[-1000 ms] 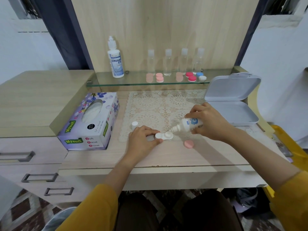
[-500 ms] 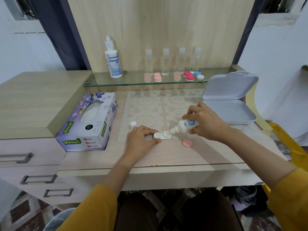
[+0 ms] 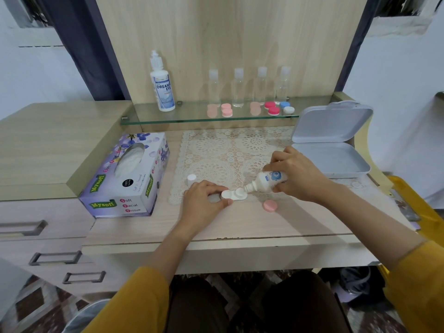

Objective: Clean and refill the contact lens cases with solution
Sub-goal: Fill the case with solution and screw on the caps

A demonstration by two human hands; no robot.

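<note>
Gripping the tilted solution bottle point(image 3: 265, 181), your right hand point(image 3: 298, 175) is holding its nozzle at the lens case point(image 3: 235, 194) | your left hand point(image 3: 203, 201) is pinching the case, on the lace mat point(image 3: 216, 152)'s near edge.

This is looking like a home dressing table: drawers point(image 3: 48, 236) are sitting at the left, a lace mat point(image 3: 223, 152) is covering the top, and a tissue box point(image 3: 125, 179) and lens cases point(image 3: 227, 111) on a glass shelf point(image 3: 192, 118) are standing by.

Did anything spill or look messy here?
No spill shows. A pink cap lies loose right of the white lens case, and a white cap stands beside the left hand; the right hand tips a small bottle over the case.
</note>
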